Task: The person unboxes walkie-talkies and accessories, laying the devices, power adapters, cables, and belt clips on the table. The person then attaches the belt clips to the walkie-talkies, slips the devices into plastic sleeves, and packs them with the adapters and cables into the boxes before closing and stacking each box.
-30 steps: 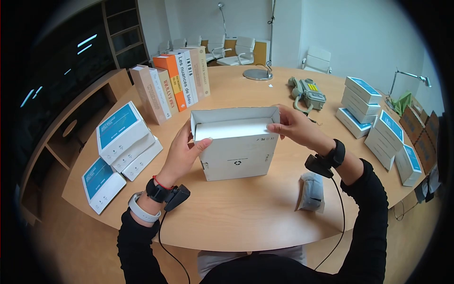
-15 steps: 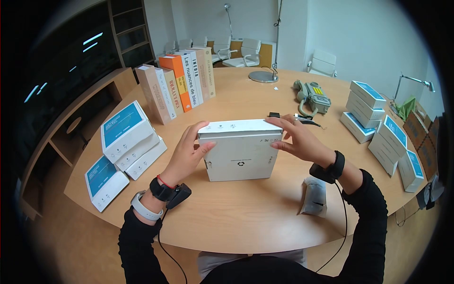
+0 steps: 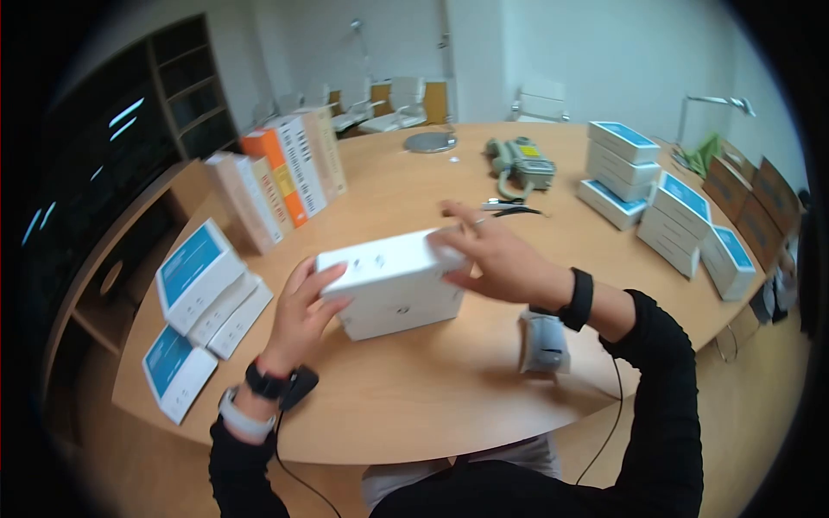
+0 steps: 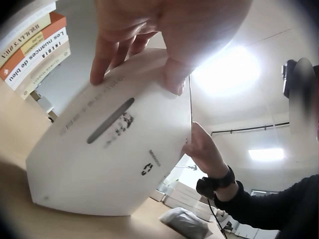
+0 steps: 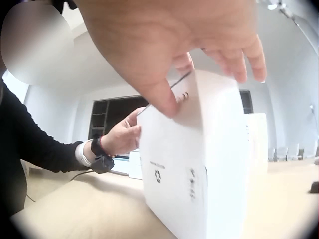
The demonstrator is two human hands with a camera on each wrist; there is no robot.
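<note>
A closed white box (image 3: 397,306) stands upright on the wooden table, its recycling mark facing the person. The left hand (image 3: 298,315) grips its upper left corner, thumb on the near face, as the left wrist view also shows on the box (image 4: 114,134). At the upper right corner is the right hand (image 3: 509,259), with its thumb against the near face in the right wrist view and its other fingers over the top edge. To the right on the table lies a grey wrapped packet (image 3: 544,344).
Blue-and-white boxes (image 3: 194,268) are stacked at the left, more boxes (image 3: 623,164) at the right. Upright books (image 3: 281,177) stand at the back left. A telephone (image 3: 522,164), a lamp base (image 3: 430,142) and small dark items (image 3: 514,208) are farther back.
The box's top was open and has been closed. The box now stands turned and slightly tilted in view, and the right hand has shifted over its top corner. The head view has swung right.
</note>
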